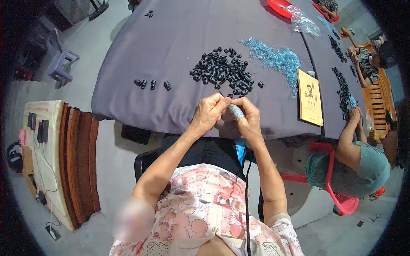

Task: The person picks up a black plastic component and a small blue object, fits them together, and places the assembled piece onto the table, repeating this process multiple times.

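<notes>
Closely together | left hand (209, 112) | right hand (250, 118) | black pieces (222, 68) just beyond

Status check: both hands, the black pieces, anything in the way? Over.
Left hand and right hand nearly together, fingers bent. Small black piece at fingertips, grip unclear. Black pile just beyond; no obstruction seen between hands.

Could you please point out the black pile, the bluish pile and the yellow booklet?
Black pile (221, 69), head view: its middle.
Bluish pile (279, 60), head view: its middle.
Yellow booklet (310, 99), head view: illustrated cover.
</notes>
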